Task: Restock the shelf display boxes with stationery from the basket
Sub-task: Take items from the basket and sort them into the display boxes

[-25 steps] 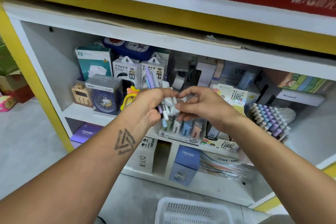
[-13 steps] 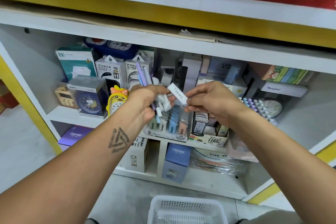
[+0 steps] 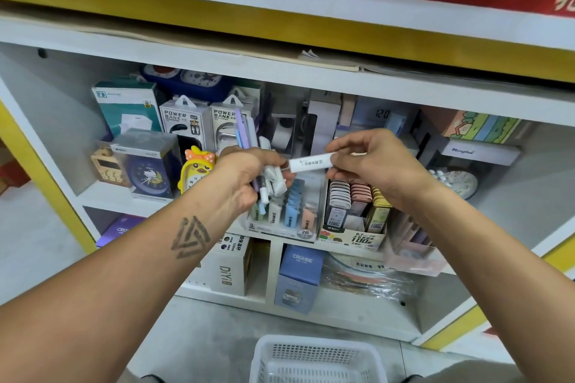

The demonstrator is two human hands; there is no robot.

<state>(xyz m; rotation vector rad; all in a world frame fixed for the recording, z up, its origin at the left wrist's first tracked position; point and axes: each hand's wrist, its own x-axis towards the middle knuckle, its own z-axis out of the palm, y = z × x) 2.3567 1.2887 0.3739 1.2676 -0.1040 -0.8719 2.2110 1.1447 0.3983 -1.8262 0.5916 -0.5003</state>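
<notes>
Two hands work in front of the shelf (image 3: pixel 102 196), above the 2B box (image 3: pixel 284 221), which serves here as the landmark. The left hand (image 3: pixel 245 177) is clenched round a bundle (image 3: pixel 267 177) of white, lilac and blue stationery pieces, held upright just above the box's left end; their tops reach in front of the power bank packs (image 3: pixel 186 124) behind. The right hand (image 3: pixel 373 165) pinches one white stick (image 3: pixel 309 162) by its right end, level and crosswise, directly over the box, its left tip close to the bundle; whether they touch cannot be told.

The box sits at the shelf's front edge with upright rows of green, white, blue and peach pieces. Both hands and the bundle hide its back rows. Just right of it stands the lead box (image 3: pixel 354 227), filled with dark, pink and yellow cases, and further right a pink tray (image 3: pixel 410 246). Left of the box a yellow duck clock (image 3: pixel 197 169) stands, partly covered by the left wrist, then a boxed blue clock (image 3: pixel 146 165). Behind the box are a tape holder (image 3: pixel 284 130) and assorted cartons. Below it, on the lower shelf, are a DIY carton (image 3: pixel 230 267) and a blue CRUHRE carton (image 3: pixel 298 277). The basket (image 3: pixel 317 357) is on the floor well below the box, between the forearms.
</notes>
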